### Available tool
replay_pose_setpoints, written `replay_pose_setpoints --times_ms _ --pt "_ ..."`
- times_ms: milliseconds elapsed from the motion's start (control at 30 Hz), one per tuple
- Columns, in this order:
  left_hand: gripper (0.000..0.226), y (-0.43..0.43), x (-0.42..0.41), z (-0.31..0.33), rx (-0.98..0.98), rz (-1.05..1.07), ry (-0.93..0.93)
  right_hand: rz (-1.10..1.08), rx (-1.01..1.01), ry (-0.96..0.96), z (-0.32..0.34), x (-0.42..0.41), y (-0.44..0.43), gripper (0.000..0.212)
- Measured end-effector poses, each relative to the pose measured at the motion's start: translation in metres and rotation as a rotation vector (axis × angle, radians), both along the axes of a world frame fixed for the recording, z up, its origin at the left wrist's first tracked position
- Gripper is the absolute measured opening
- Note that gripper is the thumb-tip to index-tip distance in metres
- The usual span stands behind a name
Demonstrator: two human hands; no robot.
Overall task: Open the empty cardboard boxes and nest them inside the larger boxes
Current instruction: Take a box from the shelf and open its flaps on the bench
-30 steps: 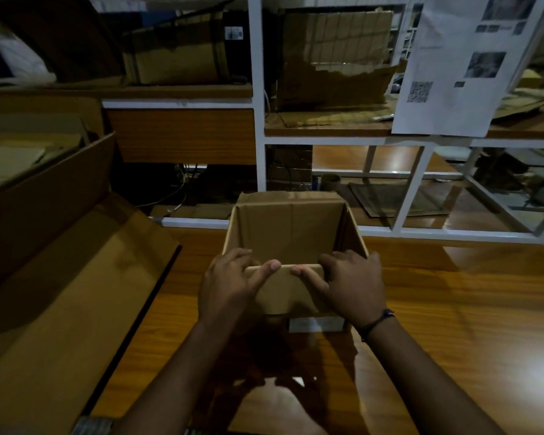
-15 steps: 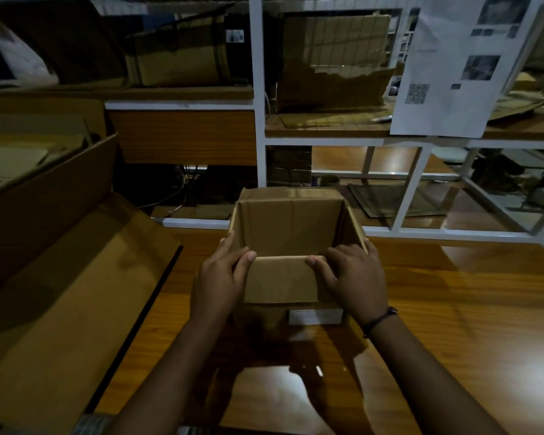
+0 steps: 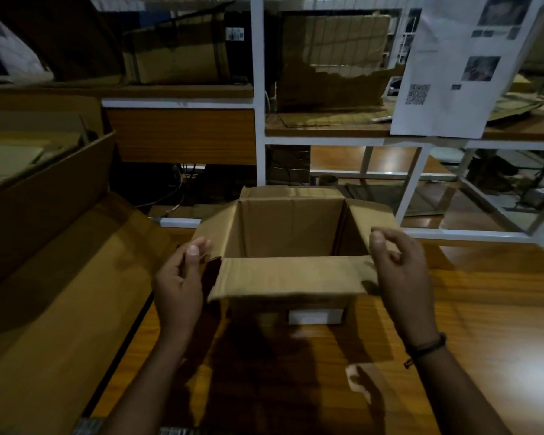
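Head view: small box (image 3: pixel 291 227) stands upright on the counter (image 3: pixel 468 324), straight ahead of the person, its mouth facing up and all four top flaps folded outward. The inside looks bare as far as the view reaches. The near flap (image 3: pixel 289 277) hangs toward the person, between the two wrists.

The left hand (image 3: pixel 178 284) is at the near corner of the left flap (image 3: pixel 215 233); its grip is closed on that corner, thumb on top and fingertips behind. The right hand (image 3: pixel 405 277) mirrors it on the right flap (image 3: pixel 372 216), with curled fingers pinching the flap's near edge. So the box sits between the two grips, a flap in each, its wider side running left to right.

The large box (image 3: pixel 54 233) lies to the left, just beside the small one, with a broad panel sloping down onto the counter. Its long axis runs from the near left toward the far middle. By my reading the small box must travel leftward to be nested, and the left hand is the nearer to that opening. The splayed flaps could catch on the large box's edge.
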State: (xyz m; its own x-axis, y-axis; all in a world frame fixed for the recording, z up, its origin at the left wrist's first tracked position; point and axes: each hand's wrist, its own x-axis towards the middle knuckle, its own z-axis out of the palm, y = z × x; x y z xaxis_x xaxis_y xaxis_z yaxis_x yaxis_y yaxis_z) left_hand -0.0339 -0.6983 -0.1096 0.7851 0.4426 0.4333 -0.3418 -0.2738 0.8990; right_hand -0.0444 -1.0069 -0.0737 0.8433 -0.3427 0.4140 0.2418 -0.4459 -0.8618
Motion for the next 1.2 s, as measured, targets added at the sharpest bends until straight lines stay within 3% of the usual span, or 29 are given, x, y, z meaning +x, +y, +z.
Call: replay_pose_setpoints --times_ms 100,167,400,633,767,933,1033,1200 --pt "0.026 -0.002 0.000 0.001 0.031 0.039 0.002 0.067 0.374 -0.115 0.017 0.002 0.003 0.043" --pt "0.023 -0.003 0.001 0.001 0.063 0.051 -0.007 0.090 0.422 -0.176 0.022 0.009 0.007 0.037" --pt "0.022 -0.013 0.005 -0.003 0.168 0.005 -0.021 0.084 0.005 -0.107 -0.012 0.046 0.021 0.038" --pt "0.034 -0.025 -0.002 -0.027 0.578 0.069 0.054 0.081 -0.484 -0.153 -0.041 0.043 0.028 0.018" --pt "0.049 -0.034 -0.008 -0.037 0.650 0.163 0.081 0.027 -0.584 -0.240 -0.053 0.027 0.025 0.031" --pt "0.062 -0.041 -0.011 -0.051 0.572 0.136 0.071 -0.171 -0.662 -0.225 -0.085 0.011 0.016 0.055" --pt "0.071 -0.044 -0.011 -0.056 0.501 0.067 0.051 -0.102 -0.658 -0.248 -0.100 0.012 0.013 0.070" --pt "0.074 -0.049 -0.009 -0.056 0.476 0.014 0.050 0.019 -0.677 -0.265 -0.105 0.022 0.015 0.076"
